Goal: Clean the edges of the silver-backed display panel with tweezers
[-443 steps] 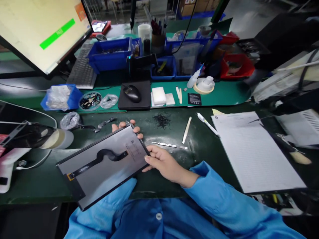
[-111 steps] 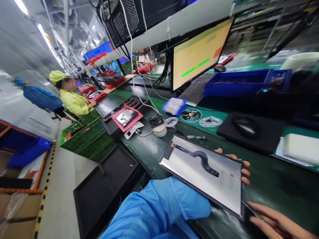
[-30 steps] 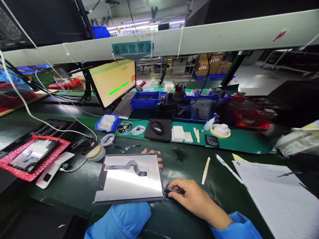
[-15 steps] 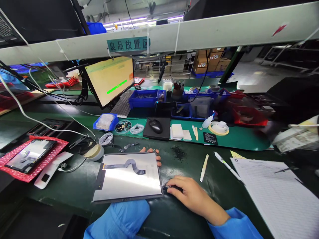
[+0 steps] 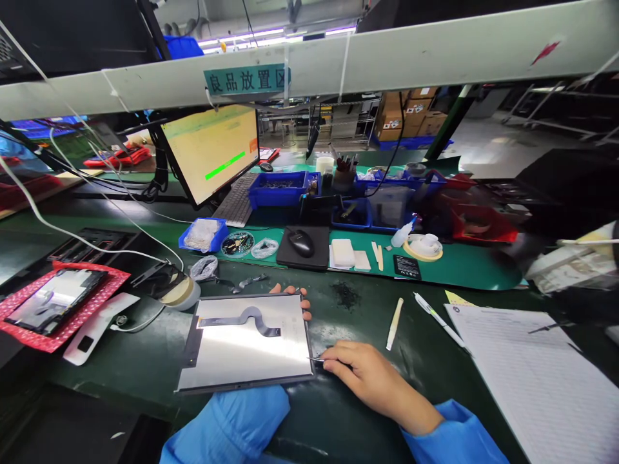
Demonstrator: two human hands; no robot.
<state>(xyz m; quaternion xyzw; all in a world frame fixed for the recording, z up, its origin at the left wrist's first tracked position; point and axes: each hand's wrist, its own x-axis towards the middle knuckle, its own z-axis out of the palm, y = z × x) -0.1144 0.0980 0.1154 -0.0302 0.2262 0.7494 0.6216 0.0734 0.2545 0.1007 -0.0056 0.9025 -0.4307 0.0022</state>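
The fingers of the right hand (image 5: pixel 372 377) are pinched together on a slim metal tool (image 5: pixel 316 359), whose tip meets the right edge of a display panel (image 5: pixel 251 351). The left hand (image 5: pixel 306 305) has its fingers clamped around the panel's far right corner, the rest hidden beneath; the panel lies grey side up over the table (image 5: pixel 348 419), a dark ribbon cable (image 5: pixel 246 317) running across it. Just beyond, dark scraps (image 5: pixel 345 294) are scattered on the surface. Farther back, a clear round dish (image 5: pixel 237 256) holds mixed small parts, and beside it a blue tray (image 5: pixel 193 247) is heaped with whitish packets. Behind these, a long blue bin (image 5: pixel 275 200) contains small dark pieces, a smaller blue bin (image 5: pixel 351 225) has a yellowish item among dark ones, and a brown cup (image 5: pixel 344 181) is packed with upright pens or tools. A red bin (image 5: pixel 498 235) stands at the right, its contents too blurred to identify. Far left, red bubble wrap (image 5: pixel 29 336) carries an opened device (image 5: pixel 58 299).
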